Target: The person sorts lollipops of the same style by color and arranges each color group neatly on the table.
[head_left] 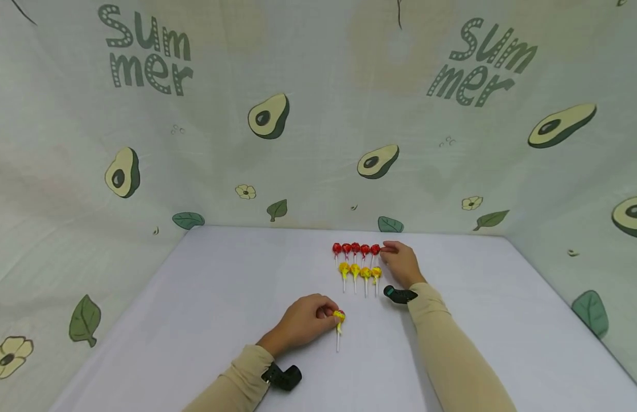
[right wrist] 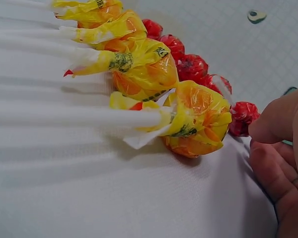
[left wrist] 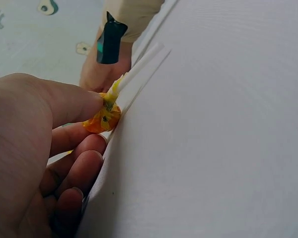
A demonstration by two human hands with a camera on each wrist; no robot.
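My left hand rests on the white table and pinches the head of a yellow lollipop; its white stick points toward me. In the left wrist view thumb and fingers close round that yellow lollipop. Farther back lie a row of several red lollipops and, in front of it, a row of several yellow lollipops. My right hand sits at the right end of the red row. Its thumb and forefinger meet at the head of the end red lollipop.
Fabric walls printed with avocados and "Summer" close in the table on three sides. A black camera mount sits on each wrist. The right sleeve lies across the table's right half.
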